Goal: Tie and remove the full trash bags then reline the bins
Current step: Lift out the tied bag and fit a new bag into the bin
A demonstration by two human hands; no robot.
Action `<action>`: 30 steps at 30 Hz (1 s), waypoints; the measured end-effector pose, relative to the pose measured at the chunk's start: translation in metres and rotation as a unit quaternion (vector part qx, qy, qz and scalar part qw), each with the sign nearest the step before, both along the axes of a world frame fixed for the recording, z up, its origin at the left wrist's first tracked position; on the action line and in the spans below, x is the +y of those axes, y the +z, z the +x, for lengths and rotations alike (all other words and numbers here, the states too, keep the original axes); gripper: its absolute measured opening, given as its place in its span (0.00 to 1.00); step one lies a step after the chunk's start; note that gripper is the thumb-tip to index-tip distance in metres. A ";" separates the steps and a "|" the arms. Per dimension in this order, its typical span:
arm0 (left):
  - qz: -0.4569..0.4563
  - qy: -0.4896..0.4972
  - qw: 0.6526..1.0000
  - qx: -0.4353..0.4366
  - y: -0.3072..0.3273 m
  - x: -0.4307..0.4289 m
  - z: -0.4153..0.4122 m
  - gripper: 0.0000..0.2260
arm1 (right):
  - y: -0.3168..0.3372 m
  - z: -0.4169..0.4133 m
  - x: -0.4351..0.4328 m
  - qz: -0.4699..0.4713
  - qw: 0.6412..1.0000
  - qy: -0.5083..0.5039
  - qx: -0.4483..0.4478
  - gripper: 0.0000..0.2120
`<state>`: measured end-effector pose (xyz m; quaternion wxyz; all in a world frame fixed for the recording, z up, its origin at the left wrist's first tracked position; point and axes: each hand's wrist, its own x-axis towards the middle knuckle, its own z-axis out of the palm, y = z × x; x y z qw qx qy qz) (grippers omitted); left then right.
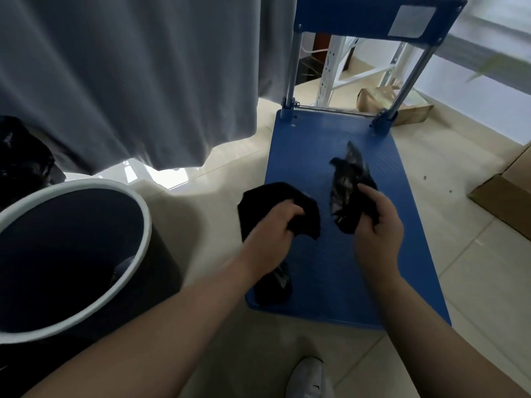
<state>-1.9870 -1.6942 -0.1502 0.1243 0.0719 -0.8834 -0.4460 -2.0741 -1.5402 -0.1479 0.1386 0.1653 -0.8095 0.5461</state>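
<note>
My left hand (274,225) grips a folded black trash bag (260,201) above the near left part of a blue platform cart (330,271); part of the bag hangs down under my wrist. My right hand (379,219) pinches a second crumpled black bag (349,182) over the cart's deck. At the lower left stands a dark round bin (66,254) with a white rim, and no liner shows in it. A full black trash bag (20,156) sits at the far left, partly cut off by the frame edge.
A grey curtain (129,76) hangs over the upper left, ending above the tiled floor. The cart's handle frame (293,58) rises at the back. Cardboard boxes (505,196) lie at the right edge, a white metal rack (330,70) stands behind the cart, and my shoe (309,377) shows at the bottom.
</note>
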 end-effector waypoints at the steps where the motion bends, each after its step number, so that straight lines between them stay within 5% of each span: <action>1: -0.013 -0.043 0.999 -0.001 -0.001 0.010 -0.005 0.16 | 0.005 -0.003 -0.002 -0.007 1.000 0.007 0.020 0.22; 4: -0.028 -0.189 0.975 -0.112 -0.013 0.028 -0.022 0.17 | 0.014 -0.011 -0.006 -0.018 0.999 0.007 0.045 0.22; 7: -0.123 -0.297 0.903 -0.286 -0.024 0.019 -0.023 0.26 | 0.019 -0.013 -0.007 -0.031 0.999 0.000 0.028 0.23; 9: -0.094 -0.236 0.932 -0.259 -0.018 0.009 -0.019 0.23 | 0.022 -0.008 -0.008 -0.041 0.999 -0.002 0.002 0.23; 11: 0.096 -0.059 0.973 -0.203 -0.002 -0.002 -0.014 0.16 | 0.029 0.001 -0.014 -0.069 0.996 0.024 -0.045 0.23; 14: 0.459 0.088 0.858 -0.212 0.032 -0.027 -0.007 0.24 | 0.040 0.023 -0.039 -0.105 0.972 0.156 -0.138 0.23; 16: 0.545 0.114 0.816 -0.153 0.052 -0.047 0.004 0.26 | 0.047 0.044 -0.064 -0.148 0.923 0.263 -0.239 0.23; 18: 0.566 0.157 0.808 -0.045 0.075 -0.065 0.022 0.16 | 0.056 0.062 -0.086 -0.141 0.880 0.332 -0.309 0.25; 22: 0.428 0.243 0.866 0.089 0.118 -0.108 0.072 0.02 | 0.085 0.091 -0.127 -0.036 0.821 0.454 -0.346 0.06; 25: 0.243 0.281 0.919 0.129 0.145 -0.139 0.117 0.07 | 0.117 0.108 -0.168 -0.078 0.829 0.436 -0.341 0.12; 27: 0.156 0.298 0.932 0.136 0.163 -0.154 0.148 0.08 | 0.142 0.127 -0.201 -0.112 0.805 0.458 -0.360 0.14; 30: 0.024 0.303 0.948 0.090 0.175 -0.178 0.189 0.03 | 0.167 0.166 -0.250 -0.108 0.818 0.436 -0.359 0.08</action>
